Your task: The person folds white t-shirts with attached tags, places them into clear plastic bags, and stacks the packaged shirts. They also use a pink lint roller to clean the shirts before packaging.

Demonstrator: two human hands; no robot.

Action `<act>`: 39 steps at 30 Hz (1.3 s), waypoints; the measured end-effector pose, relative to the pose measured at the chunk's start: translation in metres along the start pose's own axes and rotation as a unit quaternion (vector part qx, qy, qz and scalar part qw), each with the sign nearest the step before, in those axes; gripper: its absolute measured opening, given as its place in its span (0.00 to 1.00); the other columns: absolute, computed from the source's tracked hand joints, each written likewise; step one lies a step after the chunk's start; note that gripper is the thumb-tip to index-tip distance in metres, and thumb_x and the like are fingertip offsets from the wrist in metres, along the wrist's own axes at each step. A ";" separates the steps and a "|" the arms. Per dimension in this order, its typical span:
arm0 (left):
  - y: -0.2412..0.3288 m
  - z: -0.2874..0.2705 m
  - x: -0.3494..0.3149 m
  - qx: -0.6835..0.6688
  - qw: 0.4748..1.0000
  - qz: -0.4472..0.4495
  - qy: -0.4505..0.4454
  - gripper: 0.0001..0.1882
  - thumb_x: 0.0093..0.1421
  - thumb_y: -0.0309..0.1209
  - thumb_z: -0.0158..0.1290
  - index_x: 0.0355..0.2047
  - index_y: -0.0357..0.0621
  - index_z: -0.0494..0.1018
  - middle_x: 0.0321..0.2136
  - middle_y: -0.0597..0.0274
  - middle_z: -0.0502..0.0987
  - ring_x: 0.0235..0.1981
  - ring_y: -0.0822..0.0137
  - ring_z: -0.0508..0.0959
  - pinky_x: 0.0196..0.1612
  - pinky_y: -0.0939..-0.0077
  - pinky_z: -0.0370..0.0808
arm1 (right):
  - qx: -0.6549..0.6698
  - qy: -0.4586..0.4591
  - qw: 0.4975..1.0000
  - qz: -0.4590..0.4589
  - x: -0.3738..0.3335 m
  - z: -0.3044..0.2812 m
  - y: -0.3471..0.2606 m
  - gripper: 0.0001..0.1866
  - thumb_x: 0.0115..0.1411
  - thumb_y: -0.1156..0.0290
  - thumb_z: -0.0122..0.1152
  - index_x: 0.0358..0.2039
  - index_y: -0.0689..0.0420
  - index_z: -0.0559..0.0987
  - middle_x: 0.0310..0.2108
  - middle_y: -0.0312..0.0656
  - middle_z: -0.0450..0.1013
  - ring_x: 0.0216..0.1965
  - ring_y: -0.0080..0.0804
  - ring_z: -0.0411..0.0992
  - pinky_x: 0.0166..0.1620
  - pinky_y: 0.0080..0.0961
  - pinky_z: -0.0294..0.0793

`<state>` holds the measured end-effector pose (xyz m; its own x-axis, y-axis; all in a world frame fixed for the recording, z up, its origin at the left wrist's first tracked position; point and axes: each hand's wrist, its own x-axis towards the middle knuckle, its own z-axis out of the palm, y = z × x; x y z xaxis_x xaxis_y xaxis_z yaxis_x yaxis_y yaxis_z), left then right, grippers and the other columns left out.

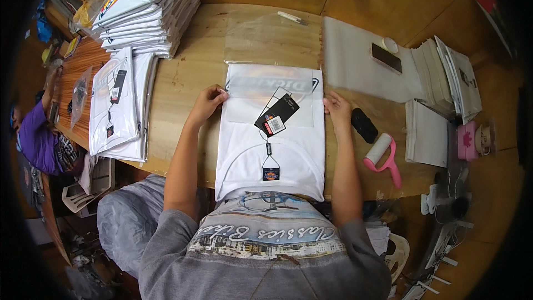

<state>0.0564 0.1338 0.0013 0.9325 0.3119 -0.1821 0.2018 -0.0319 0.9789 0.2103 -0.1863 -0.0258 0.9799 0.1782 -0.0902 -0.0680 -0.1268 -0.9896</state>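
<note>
A folded white T-shirt [239,158] lies in front of me, its neckline toward my body. A black hang tag [286,109] with a white sticker rests on it, its cord running to a small dark neck label [271,173]. Over the shirt's far part lies a clear plastic bag [258,39], which stretches further across the table. At the bag's left edge, my left hand [210,101] is closed, thumb and fingertips pinching the film. My right hand [337,109] is closed at the right edge, fingertips bent against the bag beside the shirt.
Far left stands a tall stack of folded white shirts [152,14], with bagged shirts [115,103] nearer. To the right lie a pink-handled lint roller [391,161], a black object [363,125], a phone [386,58] and plastic bag piles [430,72]. A white pen [291,18] lies beyond.
</note>
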 end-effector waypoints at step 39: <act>0.040 0.159 -0.133 0.334 0.847 0.298 -0.285 0.11 0.47 0.29 0.45 0.33 0.45 0.69 0.18 0.55 0.72 0.21 0.57 0.74 0.24 0.67 0.71 | 0.229 -0.029 0.962 0.144 -0.139 -0.059 -0.013 0.24 0.56 0.77 0.44 0.52 0.57 0.51 0.46 0.56 0.60 0.45 0.42 0.64 0.46 0.34 0.65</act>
<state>-0.0116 -0.0594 0.0504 0.8832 -0.4521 0.1246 -0.4091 -0.6127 0.6762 0.0859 -0.2667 0.0062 0.8967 0.2558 -0.3613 -0.4239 0.2614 -0.8671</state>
